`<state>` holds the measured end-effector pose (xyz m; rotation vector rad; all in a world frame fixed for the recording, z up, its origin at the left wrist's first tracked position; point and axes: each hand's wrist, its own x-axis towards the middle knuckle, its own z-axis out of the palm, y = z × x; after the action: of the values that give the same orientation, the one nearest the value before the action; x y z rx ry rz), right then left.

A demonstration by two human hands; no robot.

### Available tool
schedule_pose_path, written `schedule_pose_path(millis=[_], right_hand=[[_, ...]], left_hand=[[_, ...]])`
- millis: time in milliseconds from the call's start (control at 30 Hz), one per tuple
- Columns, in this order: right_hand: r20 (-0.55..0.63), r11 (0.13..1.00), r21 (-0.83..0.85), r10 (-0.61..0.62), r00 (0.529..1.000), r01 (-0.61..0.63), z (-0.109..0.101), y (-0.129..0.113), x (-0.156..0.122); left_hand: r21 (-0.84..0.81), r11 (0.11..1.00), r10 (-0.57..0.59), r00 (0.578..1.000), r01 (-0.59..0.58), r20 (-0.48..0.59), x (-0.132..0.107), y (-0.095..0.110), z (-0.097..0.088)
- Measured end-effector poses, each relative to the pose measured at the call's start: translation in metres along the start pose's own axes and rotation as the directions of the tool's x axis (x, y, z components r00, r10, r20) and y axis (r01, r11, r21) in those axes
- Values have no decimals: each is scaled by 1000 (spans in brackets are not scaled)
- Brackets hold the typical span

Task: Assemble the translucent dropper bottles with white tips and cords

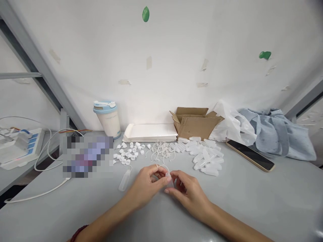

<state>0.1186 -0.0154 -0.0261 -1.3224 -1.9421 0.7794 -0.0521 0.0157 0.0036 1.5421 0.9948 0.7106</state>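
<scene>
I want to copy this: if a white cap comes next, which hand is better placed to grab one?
Probably the left hand: it's nearer the white caps. The right hand is farther away, beside the clear tube, so it could perhaps hold that.

Room front right; phone [252,156], bottle pile [209,157] block rear.

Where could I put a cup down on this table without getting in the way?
There's bare table between the phone and the right forearm, and more between the white cable and the left forearm. Beyond the left hand and right hand, caps, strings and plastic tubes crowd it.
</scene>
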Motion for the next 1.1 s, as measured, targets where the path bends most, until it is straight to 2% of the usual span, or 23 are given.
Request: schedule_pose_path(millis=[333,433,533,633,767,867,967,1033,1100], right_hand=[[-20,991,133,29,999,-26,-1,-6,-1],[2,963,249,106,994,-103,-2,-7,2],[57,873,445,195,979,-200,-5,-7,6],[96,781,582,211,973,-227,-8,-5,9],[153,726,646,181,972,-237,-10,-3,12],[192,707,659,172,966,-257,-10,-3,13],[210,709,655,162,964,-261,-10,-3,13],[219,713,652,146,965,-256,-9,-3,13],[238,713,653,126,963,-255,-8,-2,12]], left_hand=[[85,996,16,998,-11,-64,-1,-2,-1],[231,969,112,991,-92,-75,-2,-4,0],[495,827,342,938,-267,-64,-4,-7,1],[638,642,503,861,-425,67,-8,-8,1],[701,468,545,800,-538,251,-10,-7,0],[742,392,542,788,-544,291,-9,-8,-1],[750,396,521,802,-530,292,-8,-7,1],[721,461,498,824,-517,272,-8,-4,0],[659,568,458,855,-493,245,-8,2,-7]])
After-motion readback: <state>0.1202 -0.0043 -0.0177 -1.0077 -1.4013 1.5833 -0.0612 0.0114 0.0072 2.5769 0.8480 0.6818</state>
